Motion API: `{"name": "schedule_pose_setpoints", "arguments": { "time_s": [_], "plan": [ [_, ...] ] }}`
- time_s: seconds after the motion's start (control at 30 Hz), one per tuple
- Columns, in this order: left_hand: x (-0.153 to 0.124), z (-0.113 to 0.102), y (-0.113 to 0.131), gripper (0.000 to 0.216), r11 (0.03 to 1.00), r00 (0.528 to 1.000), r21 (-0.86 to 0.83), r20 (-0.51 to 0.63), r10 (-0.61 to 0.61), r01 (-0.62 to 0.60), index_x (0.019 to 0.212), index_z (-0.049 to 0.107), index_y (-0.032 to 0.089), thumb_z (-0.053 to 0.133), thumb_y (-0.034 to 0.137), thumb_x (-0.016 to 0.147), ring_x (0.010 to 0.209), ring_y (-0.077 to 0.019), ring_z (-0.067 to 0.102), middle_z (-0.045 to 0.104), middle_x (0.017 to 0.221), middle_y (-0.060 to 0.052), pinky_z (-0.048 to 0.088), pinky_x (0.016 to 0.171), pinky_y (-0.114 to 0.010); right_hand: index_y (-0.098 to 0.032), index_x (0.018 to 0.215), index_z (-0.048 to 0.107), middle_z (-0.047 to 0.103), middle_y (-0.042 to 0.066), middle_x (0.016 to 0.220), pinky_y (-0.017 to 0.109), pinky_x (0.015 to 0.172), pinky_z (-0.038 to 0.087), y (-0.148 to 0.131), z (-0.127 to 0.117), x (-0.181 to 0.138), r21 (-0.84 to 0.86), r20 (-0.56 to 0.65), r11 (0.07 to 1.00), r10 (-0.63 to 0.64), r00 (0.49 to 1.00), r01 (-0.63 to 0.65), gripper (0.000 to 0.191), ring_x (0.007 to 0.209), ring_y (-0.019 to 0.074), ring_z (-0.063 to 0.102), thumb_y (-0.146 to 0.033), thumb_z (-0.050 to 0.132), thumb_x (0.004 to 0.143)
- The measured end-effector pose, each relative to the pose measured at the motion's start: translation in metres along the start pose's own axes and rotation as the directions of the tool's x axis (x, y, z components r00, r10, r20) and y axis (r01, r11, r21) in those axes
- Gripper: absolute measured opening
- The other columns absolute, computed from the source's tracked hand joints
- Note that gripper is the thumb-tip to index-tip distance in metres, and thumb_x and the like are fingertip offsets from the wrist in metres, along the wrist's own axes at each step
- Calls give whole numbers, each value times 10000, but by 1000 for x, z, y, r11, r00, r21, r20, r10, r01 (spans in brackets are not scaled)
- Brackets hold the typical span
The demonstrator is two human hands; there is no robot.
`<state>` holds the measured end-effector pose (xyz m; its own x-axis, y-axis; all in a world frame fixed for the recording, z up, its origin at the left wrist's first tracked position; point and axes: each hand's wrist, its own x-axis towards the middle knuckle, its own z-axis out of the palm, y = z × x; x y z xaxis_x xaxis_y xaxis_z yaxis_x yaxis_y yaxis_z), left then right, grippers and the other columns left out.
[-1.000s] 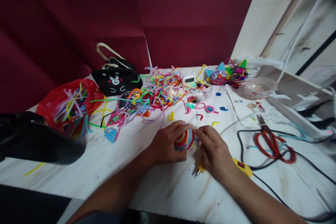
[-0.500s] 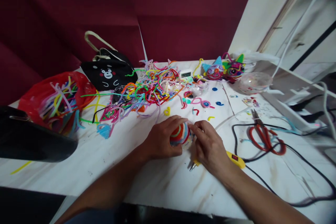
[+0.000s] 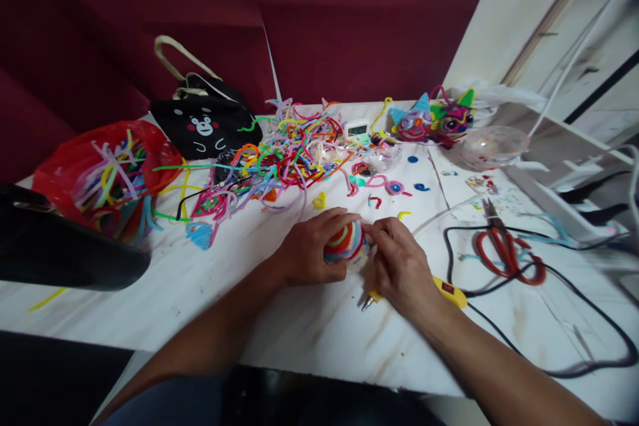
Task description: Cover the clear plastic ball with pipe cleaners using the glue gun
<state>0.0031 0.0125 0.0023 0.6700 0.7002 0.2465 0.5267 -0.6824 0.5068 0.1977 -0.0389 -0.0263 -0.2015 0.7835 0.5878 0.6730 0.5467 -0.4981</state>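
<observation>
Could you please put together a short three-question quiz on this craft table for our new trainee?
1. True or false: the red scissors lie to the left of both hands.
2. What do the left hand and right hand hold between them?
A. a striped ball wrapped in pipe cleaners
B. the black bag
C. the small digital clock
3. What colour is the tool lying under the right wrist?

Key
1. False; they lie to the right, among the black cable.
2. A; the striped ball.
3. Yellow.
</observation>
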Motion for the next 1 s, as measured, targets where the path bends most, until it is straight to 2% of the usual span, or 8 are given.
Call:
{"name": "schedule_pose_setpoints", "arguments": {
  "time_s": [0.2,0.37,0.73,1.0],
  "plan": [
    [-1,1,-3,726,1000,1000,7,-3,26,-26,1408,475,212,642,247,702,1330,-279,550,544,1451,-117,477,1104,-424,-138,1177,610,552,97,952,397,736,513,-1,0,-1,13,2,1000,3,1000,-3,439,865,232,551,22,417,816],
    [0,1,-1,716,1000,1000,-3,-8,17,-17,1391,502,161,638,237,692,1320,-297,557,556,1430,-143,482,1099,-442,-160,1178,611,547,85,945,379,719,514,-1,1,-1,19,-15,1000,1,1000,-1,452,853,226,551,25,421,813],
    [0,2,-3,742,999,1000,-29,-23,14,-15,1385,514,198,648,215,656,1297,-288,575,573,1412,-124,482,1097,-416,-88,1160,637,545,104,931,385,706,502,-1,0,0,29,6,1000,-7,1000,7,440,841,232,530,30,416,798],
    [0,2,-5,743,1000,999,-19,-22,24,-24,1388,516,201,655,215,658,1300,-289,572,575,1413,-123,473,1106,-426,-163,1159,656,549,61,922,353,749,501,4,-2,2,188,-10,980,64,998,-61,480,865,205,556,39,430,786]
  ]
}}
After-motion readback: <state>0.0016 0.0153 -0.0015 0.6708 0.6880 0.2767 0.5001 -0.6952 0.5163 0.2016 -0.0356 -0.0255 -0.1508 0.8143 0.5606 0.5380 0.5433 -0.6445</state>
